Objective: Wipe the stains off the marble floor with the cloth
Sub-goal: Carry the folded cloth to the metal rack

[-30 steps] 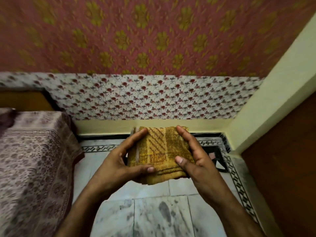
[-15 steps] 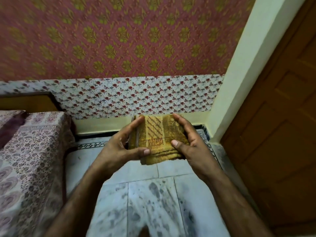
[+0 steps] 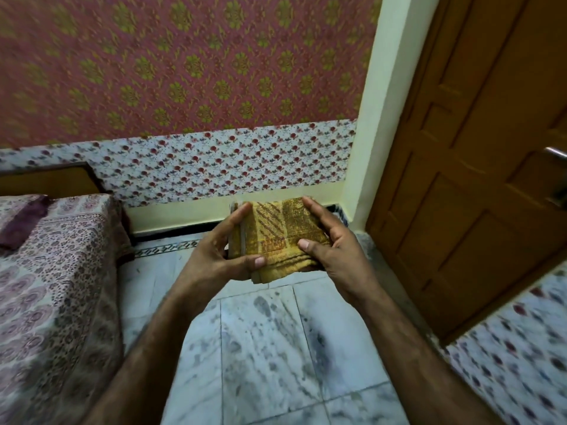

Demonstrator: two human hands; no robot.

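Head view: left hand (image 3: 214,256) and right hand (image 3: 331,250) grasp folded cloth (image 3: 276,237) above floor (image 3: 267,348). Step: preparation. Next: lower cloth onto stains (image 3: 264,305).

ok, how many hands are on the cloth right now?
2: the left hand holds the cloth at its left side, the right hand at its right side.

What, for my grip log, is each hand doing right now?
Left hand: grips the folded yellow cloth by its left edge.
Right hand: grips the same cloth by its right edge.
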